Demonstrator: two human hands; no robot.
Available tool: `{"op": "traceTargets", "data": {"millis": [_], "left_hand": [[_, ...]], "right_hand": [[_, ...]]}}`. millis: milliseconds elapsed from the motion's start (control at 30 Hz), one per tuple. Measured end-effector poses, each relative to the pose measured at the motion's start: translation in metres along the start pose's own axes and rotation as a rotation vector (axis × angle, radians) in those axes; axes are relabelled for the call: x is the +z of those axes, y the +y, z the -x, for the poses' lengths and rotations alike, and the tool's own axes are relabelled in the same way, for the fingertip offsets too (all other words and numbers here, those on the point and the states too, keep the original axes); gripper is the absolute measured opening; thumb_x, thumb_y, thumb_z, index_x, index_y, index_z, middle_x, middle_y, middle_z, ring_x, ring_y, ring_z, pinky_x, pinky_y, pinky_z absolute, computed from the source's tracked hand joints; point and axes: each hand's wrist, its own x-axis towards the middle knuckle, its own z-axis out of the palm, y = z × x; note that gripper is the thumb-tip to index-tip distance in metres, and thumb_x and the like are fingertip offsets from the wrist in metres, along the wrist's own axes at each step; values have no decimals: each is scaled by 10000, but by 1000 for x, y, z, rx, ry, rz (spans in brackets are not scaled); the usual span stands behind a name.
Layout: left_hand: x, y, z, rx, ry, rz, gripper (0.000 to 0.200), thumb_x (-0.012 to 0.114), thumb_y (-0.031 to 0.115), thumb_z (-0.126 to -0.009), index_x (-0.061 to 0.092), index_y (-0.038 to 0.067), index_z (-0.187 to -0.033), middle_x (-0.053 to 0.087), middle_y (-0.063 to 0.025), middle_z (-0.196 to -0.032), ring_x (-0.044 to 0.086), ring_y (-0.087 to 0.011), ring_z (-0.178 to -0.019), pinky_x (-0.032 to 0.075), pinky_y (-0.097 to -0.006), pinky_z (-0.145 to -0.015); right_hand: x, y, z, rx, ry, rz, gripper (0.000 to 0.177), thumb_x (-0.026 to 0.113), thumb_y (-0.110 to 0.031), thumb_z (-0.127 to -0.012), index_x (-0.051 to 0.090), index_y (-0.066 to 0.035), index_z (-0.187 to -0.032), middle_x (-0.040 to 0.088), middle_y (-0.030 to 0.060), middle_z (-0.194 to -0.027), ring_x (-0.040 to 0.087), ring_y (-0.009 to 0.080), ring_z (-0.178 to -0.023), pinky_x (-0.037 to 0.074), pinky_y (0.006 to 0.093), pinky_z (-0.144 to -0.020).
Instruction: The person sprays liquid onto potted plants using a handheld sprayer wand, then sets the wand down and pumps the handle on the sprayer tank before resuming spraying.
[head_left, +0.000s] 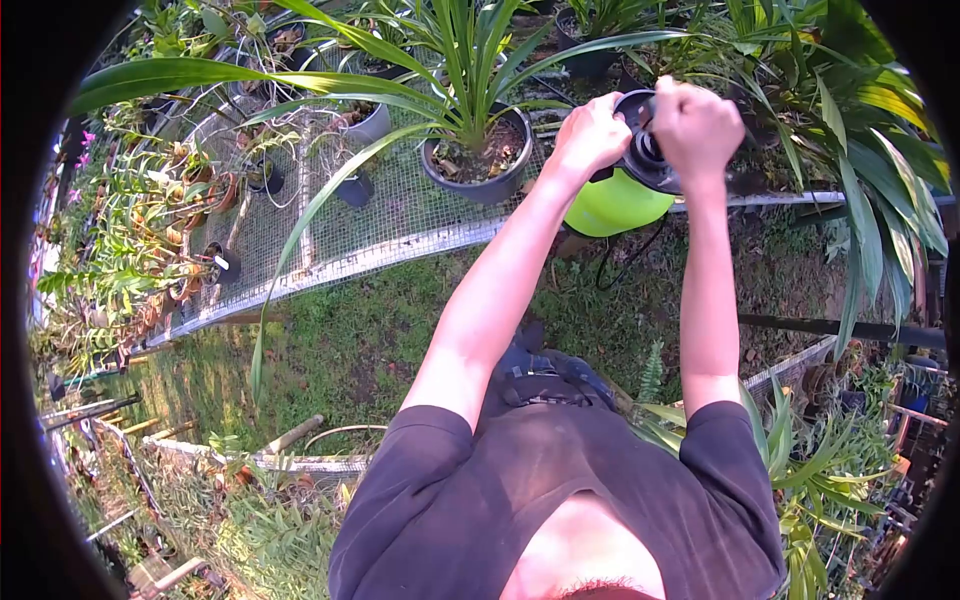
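A lime-green pump sprayer (618, 207) with a black top stands out in front of me at the far edge of the grass, beside the mesh bench. My left hand (597, 135) is closed on the left side of its black top (648, 150). Over the right side of that top, my right hand (697, 130) makes a fist, slightly smeared by motion; it seems wrapped round the pump handle, which the fingers mostly hide. A thin black hose (630, 262) loops down below the green tank.
A large potted plant (478, 165) with long strap leaves sits on the wire-mesh bench (380, 225), left of my hands. Several small orchid pots line the bench's left end. Broad leaves (880, 210) hang at the right. Grass (350, 340) covers the ground between benches.
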Motion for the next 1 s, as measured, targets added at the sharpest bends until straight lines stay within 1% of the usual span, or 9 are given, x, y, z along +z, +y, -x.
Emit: {"op": "traceTargets", "data": {"millis": [167,300,333,367,500,667,767,933,1000], "left_hand": [[5,-7,-5,-8,-25,69,391,524,226,-931,646,91,-1278,697,-207,-1174,648,-372,-1136,505,-455,-969],[16,-13,0,96,78,-52,465,498,205,-924,576,85,-1367,671,-215,-1235,626,-394,-1167,466,-474,-1032],[13,-9,5,67,36,-31,463,499,205,-931,572,70,-1368,662,-225,-1247,612,-396,-1190,460,-468,-1038],[8,0,13,33,-6,-9,461,500,206,-939,567,55,-1369,653,-235,-1259,599,-398,-1212,455,-462,-1044],[13,-6,12,46,42,-1,440,478,194,-932,591,83,-1343,667,-230,-1225,620,-405,-1165,468,-489,-1020],[11,-7,4,114,93,49,349,483,186,-944,645,80,-1233,696,-230,-1124,647,-424,-1084,500,-493,-936],[5,-2,9,45,-3,95,373,495,193,-945,633,56,-1263,683,-238,-1183,632,-407,-1149,486,-460,-976],[13,-10,4,102,11,57,422,514,167,-939,597,24,-1327,664,-243,-1253,605,-391,-1226,459,-425,-1034],[12,-4,13,71,30,58,437,510,164,-942,581,23,-1349,656,-241,-1276,592,-389,-1249,450,-421,-1048]], "right_hand": [[1,9,4,80,-99,-50,379,590,-392,-884,781,-123,-697,661,138,-588,666,330,-549,519,401,-564],[-80,-10,-58,76,37,-7,499,533,-416,-931,738,-56,-652,630,162,-548,655,358,-527,517,424,-554],[-102,-15,-70,126,-48,-15,526,472,-406,-978,725,-39,-699,613,140,-571,609,279,-546,446,382,-569],[-107,-17,-77,107,-85,-77,530,476,-415,-974,721,-45,-685,618,144,-572,617,295,-546,454,391,-571],[-59,-21,-45,66,75,163,463,540,-440,-908,756,-110,-665,617,163,-540,654,369,-533,518,429,-536],[2,-9,14,108,-119,105,324,605,-389,-813,776,-152,-673,647,140,-568,678,339,-557,547,404,-562],[-8,-4,1,131,-215,8,307,617,-363,-791,777,-129,-673,651,145,-568,682,334,-566,564,415,-588],[-103,-38,-63,86,24,-62,372,590,-309,-888,714,-55,-646,586,119,-496,601,261,-460,451,386,-493],[-90,-31,-63,57,107,51,392,573,-305,-897,680,-71,-600,575,104,-495,567,279,-444,421,395,-470]]}}
